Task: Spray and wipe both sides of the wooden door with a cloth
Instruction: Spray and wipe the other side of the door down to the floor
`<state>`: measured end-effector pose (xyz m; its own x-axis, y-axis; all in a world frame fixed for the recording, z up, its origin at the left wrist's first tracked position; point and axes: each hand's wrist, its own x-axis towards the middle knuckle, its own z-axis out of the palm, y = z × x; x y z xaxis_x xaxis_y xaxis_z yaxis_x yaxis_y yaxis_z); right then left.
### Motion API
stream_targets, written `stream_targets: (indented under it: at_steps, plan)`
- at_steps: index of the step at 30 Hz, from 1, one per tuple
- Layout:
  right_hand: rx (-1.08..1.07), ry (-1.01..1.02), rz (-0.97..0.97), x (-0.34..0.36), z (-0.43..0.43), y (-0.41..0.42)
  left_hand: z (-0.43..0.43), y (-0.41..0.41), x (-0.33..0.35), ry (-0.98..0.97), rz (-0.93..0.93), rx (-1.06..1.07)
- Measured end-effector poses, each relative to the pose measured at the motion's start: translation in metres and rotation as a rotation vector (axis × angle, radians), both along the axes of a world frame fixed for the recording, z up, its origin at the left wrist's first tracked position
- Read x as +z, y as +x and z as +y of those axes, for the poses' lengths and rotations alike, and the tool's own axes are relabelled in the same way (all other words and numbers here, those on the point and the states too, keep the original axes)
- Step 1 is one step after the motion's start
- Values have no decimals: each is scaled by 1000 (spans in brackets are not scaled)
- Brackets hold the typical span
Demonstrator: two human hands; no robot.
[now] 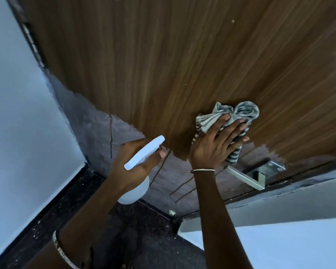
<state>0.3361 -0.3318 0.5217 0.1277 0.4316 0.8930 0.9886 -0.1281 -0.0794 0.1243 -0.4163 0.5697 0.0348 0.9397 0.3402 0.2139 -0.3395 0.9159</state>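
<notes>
i see wooden door filling most of view, pale wall on left, dark speckled floor below. right hand flat on door face, fingers straight and spread, pressing striped cloth bunched against wood just above metal door handle. left hand beside it, off the door, fingers curled round neck of white spray bottle, nozzle toward door. thin bracelet on right wrist.
</notes>
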Motion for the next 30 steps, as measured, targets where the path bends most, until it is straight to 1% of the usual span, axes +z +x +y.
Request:
stream_targets:
  at_steps: [2,4,6,8,10,11,13,17,19,21,22,25,28,30]
  plan:
    - [22,-28,7,-28,-3,-1,4,9,-2,14,-3,-28]
    - [52,-166,-28,-75,-17,1,7,20,-1,61,-12,-50]
    - [56,-350,-11,-117,-33,2,8,27,-4,142,27,-70]
    - [18,-446,17,-133,-40,0,10,28,-13,96,19,-85]
    - [1,-444,41,-125,-39,-5,14,28,-25,-12,36,-112]
    - [14,-417,59,-117,-37,-7,15,29,-26,-26,34,-128]
    - [23,-297,117,-91,-30,-8,18,33,-25,9,15,-175]
    - [-31,4,285,-14,-8,-4,25,39,-28,-27,6,-224]
    - [-56,60,273,-5,-4,1,27,41,-28,-5,0,-233]
    - [-47,37,214,-26,-8,8,29,45,-24,40,-3,-274]
    - [-22,-3,222,-45,-14,9,28,46,-22,72,3,-299]
    - [-27,-160,321,-86,-36,8,27,53,-17,136,35,-407]
    - [-61,-244,332,-92,-46,5,28,60,-11,145,34,-457]
    - [-81,-276,316,-88,-49,7,29,66,-6,190,54,-442]
